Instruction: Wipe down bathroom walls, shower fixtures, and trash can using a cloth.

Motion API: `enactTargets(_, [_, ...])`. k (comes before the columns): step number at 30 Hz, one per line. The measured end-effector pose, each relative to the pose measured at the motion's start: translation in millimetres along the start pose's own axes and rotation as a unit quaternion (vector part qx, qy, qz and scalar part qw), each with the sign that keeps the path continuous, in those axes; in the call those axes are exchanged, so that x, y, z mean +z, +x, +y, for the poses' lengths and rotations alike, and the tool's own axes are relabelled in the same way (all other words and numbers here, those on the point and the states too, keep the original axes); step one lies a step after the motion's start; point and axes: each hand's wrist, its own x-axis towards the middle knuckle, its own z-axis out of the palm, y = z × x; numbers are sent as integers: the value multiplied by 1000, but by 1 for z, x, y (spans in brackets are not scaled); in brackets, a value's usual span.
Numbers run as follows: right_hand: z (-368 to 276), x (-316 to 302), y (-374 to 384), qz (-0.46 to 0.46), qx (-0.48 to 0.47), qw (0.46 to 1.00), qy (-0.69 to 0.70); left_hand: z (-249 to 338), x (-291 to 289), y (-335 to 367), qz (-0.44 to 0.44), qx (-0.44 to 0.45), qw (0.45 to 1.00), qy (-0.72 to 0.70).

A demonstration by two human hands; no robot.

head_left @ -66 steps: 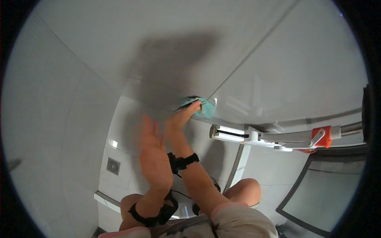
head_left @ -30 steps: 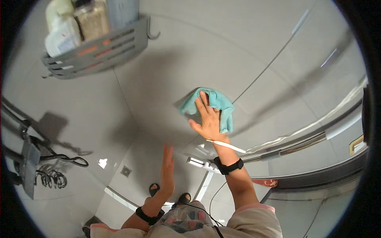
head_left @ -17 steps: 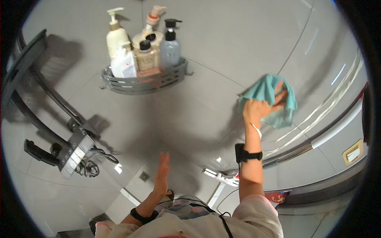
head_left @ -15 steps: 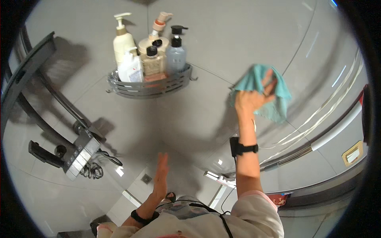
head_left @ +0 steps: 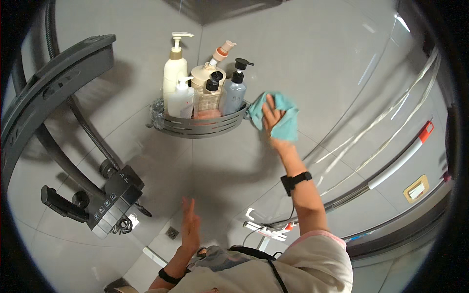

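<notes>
A teal cloth (head_left: 287,119) is spread against the grey tiled wall just right of the corner shelf (head_left: 205,129). My right hand (head_left: 273,122) presses it flat there, fingers lying over the cloth, near the shelf's right end. Below the shelf, my left hand (head_left: 190,228) hangs in the air with its fingers stretched out and nothing in it. On the shelf stand several bottles, among them a tall cream pump bottle (head_left: 175,73), a small white pump bottle (head_left: 181,102) and a blue-grey pump bottle (head_left: 234,95) closest to the cloth.
A black shower fixture (head_left: 115,195) with hose is mounted on the left wall, below a dark curved shelf (head_left: 63,78). Pale cords (head_left: 361,134) and a white pole with a red end (head_left: 396,162) are at the right. A floor drain (head_left: 171,233) lies below.
My right hand has slid the cloth leftward along the wall, close to the shelf's end. The view has shifted, so the shelf appears lower and further right. My left hand stays open.
</notes>
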Motion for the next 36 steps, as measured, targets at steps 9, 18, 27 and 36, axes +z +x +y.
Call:
enactTargets(9, [38, -55, 126, 59, 6, 990, -132, 4, 14, 6, 36, -16, 997, -71])
enactTargets(18, [33, -55, 126, 18, -59, 987, -150, -3, 0, 6, 66, -24, 997, -28])
enactTargets(27, [34, -40, 258, -54, -155, 972, -167, -3, -6, 4, 144, -28, 982, 119])
enactTargets(36, [16, 10, 309, -360, -125, 908, -173, 14, -15, 1, 172, -60, 978, 100])
